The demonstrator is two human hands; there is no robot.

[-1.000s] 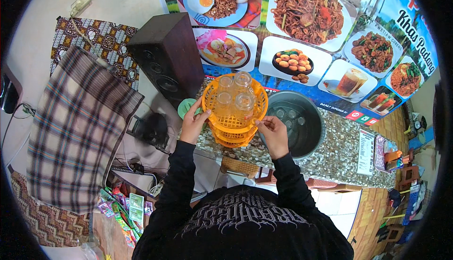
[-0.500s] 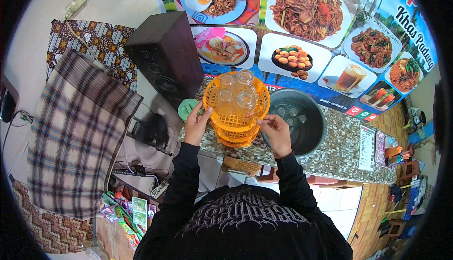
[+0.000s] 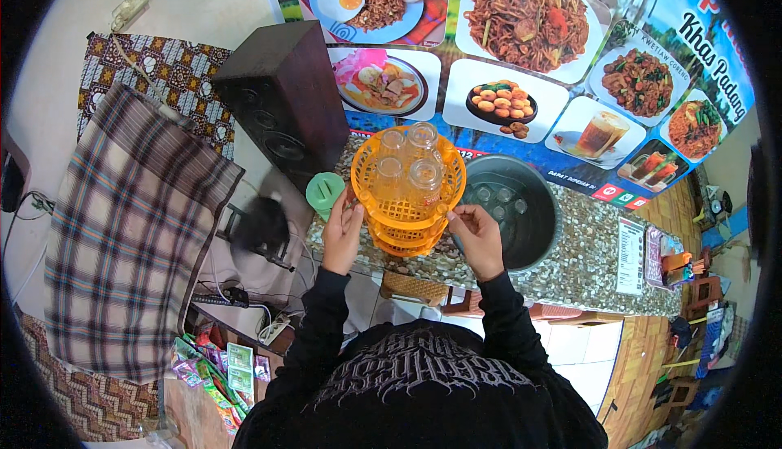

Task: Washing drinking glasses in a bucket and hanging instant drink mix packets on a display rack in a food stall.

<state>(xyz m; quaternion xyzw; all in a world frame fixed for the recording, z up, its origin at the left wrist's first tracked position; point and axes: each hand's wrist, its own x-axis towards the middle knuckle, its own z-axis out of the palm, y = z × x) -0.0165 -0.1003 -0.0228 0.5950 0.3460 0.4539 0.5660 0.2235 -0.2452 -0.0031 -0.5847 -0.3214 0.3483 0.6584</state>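
An orange plastic basket [image 3: 453, 174] with a latticed wall sits on the speckled counter, stacked on more orange basketwork beneath it. Several clear glasses [image 3: 424, 174] stand inside. On the basket's left side is my left hand [image 3: 342, 239], its fingers closed at the wall and partly hidden behind it. My right hand [image 3: 479, 241] pinches the basket's near right side between thumb and fingers. Right of the basket is a dark grey basin [image 3: 533, 241], with several round, clear glass-like shapes low inside. A green lidded container [image 3: 326, 192] stands just beyond my left hand.
A tall dark speaker [image 3: 285, 95] stands left of the basket, against a banner of food pictures [image 3: 509, 58]. On the counter [image 3: 586, 262], a printed sheet [image 3: 630, 258] lies farther right, beside a small tray [image 3: 664, 258]. A plaid cloth [image 3: 134, 245] drapes at the left.
My left hand has slid down and nearer along the basket's left side, uncovering more of the green container. My right hand stays at the near right side. The basket has hardly moved.
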